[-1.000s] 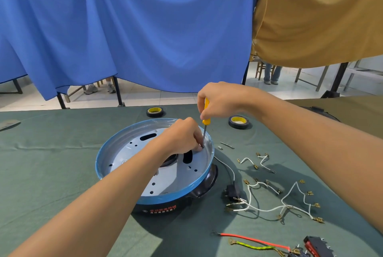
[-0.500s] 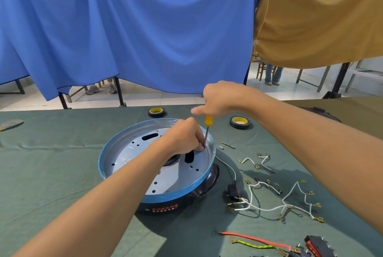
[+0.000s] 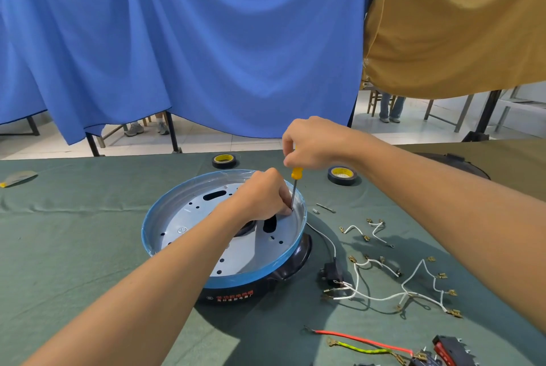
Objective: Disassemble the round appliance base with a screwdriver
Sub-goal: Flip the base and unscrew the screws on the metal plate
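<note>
The round appliance base [image 3: 183, 218] lies on the green cloth, a blue-rimmed grey metal plate over a black housing. My right hand [image 3: 310, 144] grips the yellow handle of a screwdriver [image 3: 295, 185], held upright with its tip at the plate's far right edge. My left hand [image 3: 263, 194] rests inside the base with its fingers curled round the screwdriver's shaft near the tip. The screw itself is hidden by my fingers.
Two tape rolls [image 3: 224, 161] [image 3: 342, 175] lie behind the base. Loose screws [image 3: 325, 207], white wires with terminals [image 3: 384, 286], a black plug part [image 3: 332, 274], red and yellow-green wires [image 3: 360, 342] and a red switch [image 3: 452, 351] lie to the right. A blue curtain [image 3: 206, 40] hangs behind the table.
My right hand has shifted on the screwdriver handle, turning it, and now sits higher on it. My left hand stays at the shaft's tip.
</note>
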A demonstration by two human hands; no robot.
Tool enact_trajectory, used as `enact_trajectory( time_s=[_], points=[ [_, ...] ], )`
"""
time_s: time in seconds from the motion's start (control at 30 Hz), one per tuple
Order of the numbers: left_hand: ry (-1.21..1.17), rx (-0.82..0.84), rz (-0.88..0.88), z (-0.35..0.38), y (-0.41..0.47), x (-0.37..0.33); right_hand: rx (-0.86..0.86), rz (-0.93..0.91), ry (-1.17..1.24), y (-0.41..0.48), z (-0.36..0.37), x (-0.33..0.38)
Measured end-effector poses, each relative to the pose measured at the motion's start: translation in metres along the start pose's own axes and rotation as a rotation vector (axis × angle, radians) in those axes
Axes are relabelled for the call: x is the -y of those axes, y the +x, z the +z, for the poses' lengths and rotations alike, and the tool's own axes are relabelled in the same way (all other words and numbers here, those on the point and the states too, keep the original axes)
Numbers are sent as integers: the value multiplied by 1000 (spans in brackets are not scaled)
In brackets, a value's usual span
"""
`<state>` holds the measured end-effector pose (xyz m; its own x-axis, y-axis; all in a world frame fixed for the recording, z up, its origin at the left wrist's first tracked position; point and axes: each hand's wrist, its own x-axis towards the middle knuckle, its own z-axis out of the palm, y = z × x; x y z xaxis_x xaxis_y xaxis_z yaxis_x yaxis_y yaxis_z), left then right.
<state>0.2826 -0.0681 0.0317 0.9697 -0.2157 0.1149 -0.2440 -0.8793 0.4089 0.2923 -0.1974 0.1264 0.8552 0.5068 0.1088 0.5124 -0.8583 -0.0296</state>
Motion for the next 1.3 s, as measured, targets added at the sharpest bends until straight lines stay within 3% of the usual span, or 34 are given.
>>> enact_trajectory(
  time_s=[0.13, 0.27, 0.5, 0.63, 0.87, 0.93, 1.23, 1.3],
  points=[
    [39, -10, -33, 2, 4, 0, 59, -98, 111, -5, -6, 3],
    [133, -4, -19, 3, 4, -2, 111, -87, 2, -1, -7, 0],
    [341, -51, 37, 6, -1, -7, 12, -31, 22, 1, -2, 0],
    [338, -78, 33, 7, -2, -8, 35, -8, 45, 0, -7, 1],
    [203, -112, -48, 0, -1, -11, -113, 66, 192, -3, -23, -5],
    [170, -111, -65, -1, -2, -9, -117, 106, 350, -5, -29, -10],
    [21, -219, -104, -28, -5, -11, -303, 129, 1489, -14, -32, -36],
    [-20, -234, -104, -35, -7, -12, -377, 165, 1607, -16, -31, -42]
  ],
)
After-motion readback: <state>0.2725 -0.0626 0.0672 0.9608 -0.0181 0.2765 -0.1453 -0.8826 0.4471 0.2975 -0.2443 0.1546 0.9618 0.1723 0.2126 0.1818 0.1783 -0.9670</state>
